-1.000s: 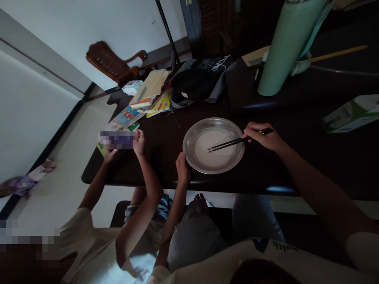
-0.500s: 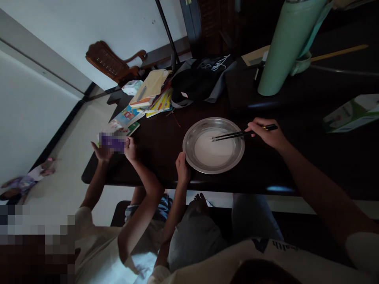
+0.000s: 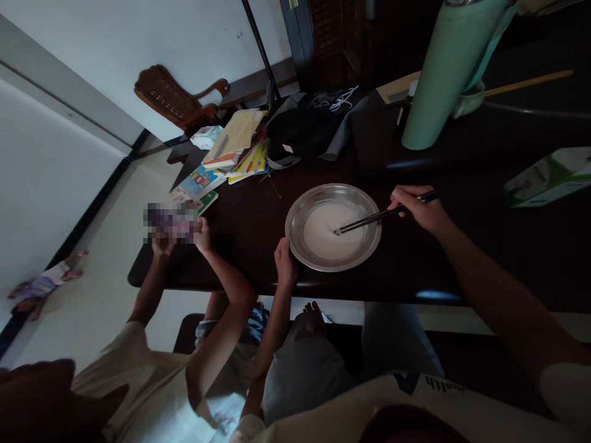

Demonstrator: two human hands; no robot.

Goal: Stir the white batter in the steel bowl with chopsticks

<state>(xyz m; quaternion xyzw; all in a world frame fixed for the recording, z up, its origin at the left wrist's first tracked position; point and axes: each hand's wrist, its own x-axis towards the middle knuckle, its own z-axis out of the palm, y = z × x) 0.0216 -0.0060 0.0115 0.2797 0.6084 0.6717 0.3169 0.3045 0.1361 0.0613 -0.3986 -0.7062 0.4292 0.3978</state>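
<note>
Presently, the right hand (image 3: 418, 206) is closed on a pair of black chopsticks (image 3: 369, 220), with the fingers bent around their upper part and the thumb side toward the bowl. The two sticks lie close together, almost parallel, and they pass over the right rim of the metal bowl (image 3: 297, 209). Their tips meet the whitish mixture (image 3: 323, 227) near its middle.

The left hand (image 3: 285, 261) is curled at the left edge of this bowl and touches the rim. Its lower fingers are hidden, so I cannot tell whether they clamp the metal or only rest against it. The bowl stands on the dark table (image 3: 415, 264), near the front edge.

Just beyond the bowl lies a black bag (image 3: 305, 132), and to its left a pile of books and papers (image 3: 235, 138). At the far right, a tall green bottle (image 3: 450, 74) covers part of a small dark bottle (image 3: 406, 107), and a green and white carton (image 3: 549, 178) is nearer. On the left side, another person's hands (image 3: 203, 237) hold a blurred object (image 3: 170, 221), well apart from the bowl.
</note>
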